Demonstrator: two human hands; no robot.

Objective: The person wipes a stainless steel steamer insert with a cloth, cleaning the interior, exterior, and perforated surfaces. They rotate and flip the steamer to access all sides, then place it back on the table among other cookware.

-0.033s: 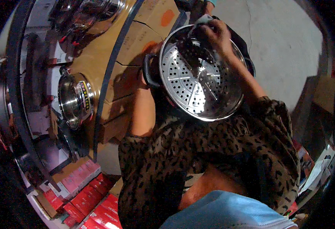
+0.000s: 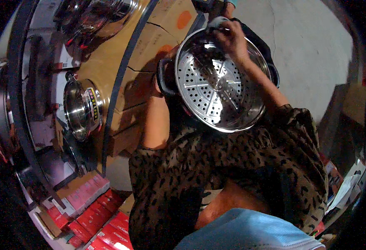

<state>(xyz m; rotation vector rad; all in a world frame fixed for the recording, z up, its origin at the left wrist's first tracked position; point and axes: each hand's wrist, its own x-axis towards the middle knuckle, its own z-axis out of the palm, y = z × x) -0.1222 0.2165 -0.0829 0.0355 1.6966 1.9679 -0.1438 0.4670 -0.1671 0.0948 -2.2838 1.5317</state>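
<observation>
Two hands show in the head view: the right hand (image 2: pixel 232 41) curls tightly over a crumpled grey cloth (image 2: pixel 219 21); a round, shiny, perforated steel steamer pot (image 2: pixel 217 89) sits beneath it, right of the left hand (image 2: pixel 155 88), whose mostly hidden grip I cannot tell.

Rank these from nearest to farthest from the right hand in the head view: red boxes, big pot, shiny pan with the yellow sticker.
Going outward from the right hand:
1. Big pot: nearest, with the hand over its far side.
2. Shiny pan: left of the pot.
3. Red boxes: farthest, at lower left.
</observation>
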